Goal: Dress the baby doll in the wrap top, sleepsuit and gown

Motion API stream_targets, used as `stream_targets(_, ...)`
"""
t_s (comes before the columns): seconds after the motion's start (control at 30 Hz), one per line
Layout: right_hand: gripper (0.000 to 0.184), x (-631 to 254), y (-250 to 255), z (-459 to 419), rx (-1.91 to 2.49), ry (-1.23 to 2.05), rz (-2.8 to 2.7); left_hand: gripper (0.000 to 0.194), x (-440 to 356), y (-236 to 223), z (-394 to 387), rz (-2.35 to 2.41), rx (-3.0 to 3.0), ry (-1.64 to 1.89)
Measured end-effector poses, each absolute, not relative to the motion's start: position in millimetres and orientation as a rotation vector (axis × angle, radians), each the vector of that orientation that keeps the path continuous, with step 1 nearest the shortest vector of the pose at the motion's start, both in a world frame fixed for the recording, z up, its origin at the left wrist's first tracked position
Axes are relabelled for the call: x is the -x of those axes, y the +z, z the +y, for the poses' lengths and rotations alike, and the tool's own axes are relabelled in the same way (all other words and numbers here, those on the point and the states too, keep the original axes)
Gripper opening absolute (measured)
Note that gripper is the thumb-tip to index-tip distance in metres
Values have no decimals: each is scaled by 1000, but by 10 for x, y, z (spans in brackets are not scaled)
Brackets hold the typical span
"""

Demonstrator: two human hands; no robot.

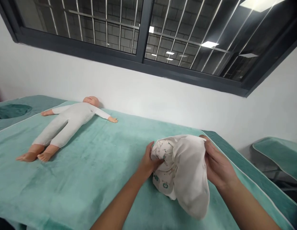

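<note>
A white baby garment point(191, 172) hangs folded between my two hands above the table. One side of it is plain cream, with small snap-like dots along its edge; the other has a small print with green and brown figures. My left hand point(150, 163) is closed on its printed left side, the thumb over the cloth. My right hand point(217, 163) pinches its upper right edge, with the palm turned toward the cloth. A baby doll point(71, 118) in a light grey-white bodysuit lies on its back at the far left, arms spread, apart from both hands.
A teal plush cover point(102, 169) spreads over the table. White wall point(143, 92) rises right behind it, below a dark-framed window point(141, 57) with metal bars. At the right edge stands another teal-covered surface point(279, 150), and a darker teal cloth point(14, 110) lies at far left.
</note>
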State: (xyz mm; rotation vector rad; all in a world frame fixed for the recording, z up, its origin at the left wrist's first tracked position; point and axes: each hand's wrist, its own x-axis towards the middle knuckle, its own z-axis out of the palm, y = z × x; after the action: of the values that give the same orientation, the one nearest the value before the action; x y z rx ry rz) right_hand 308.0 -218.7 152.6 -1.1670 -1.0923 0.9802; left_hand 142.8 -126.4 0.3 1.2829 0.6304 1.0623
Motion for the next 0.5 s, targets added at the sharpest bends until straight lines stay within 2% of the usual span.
stream_targets(0.07, 31, -3115, 1532, -2142, 1164, 890, -1062, 61, -1365, 40, -1267, 592, -1291, 984)
stream_targets(0.13, 29, -3183, 1573, -2096, 1170, 787, -1031, 49, -1334, 67, -1275, 599, -1310, 957)
stream_targets(0.33, 27, -3389, 1854, -1941, 1126, 671, -1052, 59, -1378, 42, -1292, 737, -1388, 868)
stream_targets(0.5, 21, -3132, 2041, -1732, 1019, 708, -1195, 48, -1355, 74, -1321, 579, -1362, 835)
